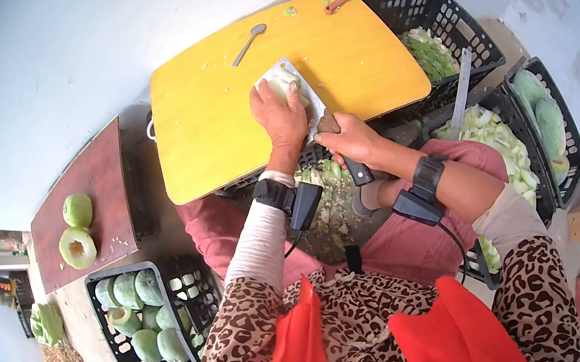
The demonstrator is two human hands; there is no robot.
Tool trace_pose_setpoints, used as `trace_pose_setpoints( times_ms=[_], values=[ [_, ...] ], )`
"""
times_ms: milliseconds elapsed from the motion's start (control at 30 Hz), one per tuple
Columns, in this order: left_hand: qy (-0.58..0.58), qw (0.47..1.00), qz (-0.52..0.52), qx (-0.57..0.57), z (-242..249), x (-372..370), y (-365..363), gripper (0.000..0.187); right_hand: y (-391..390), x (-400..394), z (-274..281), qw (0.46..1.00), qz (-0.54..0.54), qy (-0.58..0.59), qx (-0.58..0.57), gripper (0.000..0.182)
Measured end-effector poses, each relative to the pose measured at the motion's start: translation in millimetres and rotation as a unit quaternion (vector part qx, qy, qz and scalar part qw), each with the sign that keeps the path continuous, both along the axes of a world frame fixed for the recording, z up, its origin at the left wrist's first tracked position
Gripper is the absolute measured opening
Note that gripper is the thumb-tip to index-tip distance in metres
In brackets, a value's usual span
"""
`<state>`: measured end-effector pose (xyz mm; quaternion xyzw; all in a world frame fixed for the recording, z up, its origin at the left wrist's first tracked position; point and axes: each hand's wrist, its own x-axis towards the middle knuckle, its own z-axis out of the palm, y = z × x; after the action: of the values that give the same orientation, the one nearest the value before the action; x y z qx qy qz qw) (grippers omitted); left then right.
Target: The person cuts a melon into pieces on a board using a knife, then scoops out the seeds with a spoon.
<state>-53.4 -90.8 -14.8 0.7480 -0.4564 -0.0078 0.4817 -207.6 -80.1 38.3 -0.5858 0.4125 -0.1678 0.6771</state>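
Observation:
My right hand [358, 140] grips the dark handle of a cleaver [316, 109], whose broad blade lies flat over the front part of the yellow table [220, 131]. On the blade sit pale peeled melon pieces [285, 77]. My left hand [280, 115] is curled over these pieces, its fingers and thumb closed against them. Part of the pieces and of the blade is hidden under that hand. Farther back on the table are a spoon [249, 43] and a knife with a reddish-brown handle [346, 0].
Black crates stand around me: one with whole green melons [147, 347], one with cut pale pieces [503, 145], one with green peelings [430, 54]. A long metal blade [461, 87] juts from the cut pieces. Two peeled melon halves [79, 247] rest on a brown board [101, 174].

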Motion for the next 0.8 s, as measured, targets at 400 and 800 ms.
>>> trace_pose_setpoints(
  times_ms=[400, 800],
  values=[
    [0.063, 0.995, -0.066, -0.045, 33, -17, -14, 0.06, -2, -13, 30, 0.998, -0.021, -0.063, 0.006, 0.022],
    [0.054, 0.876, -0.453, -0.154, 173, -149, -15, 0.053, 36, -149, 104, 0.928, -0.238, -0.28, 0.064, 0.017]
  ],
)
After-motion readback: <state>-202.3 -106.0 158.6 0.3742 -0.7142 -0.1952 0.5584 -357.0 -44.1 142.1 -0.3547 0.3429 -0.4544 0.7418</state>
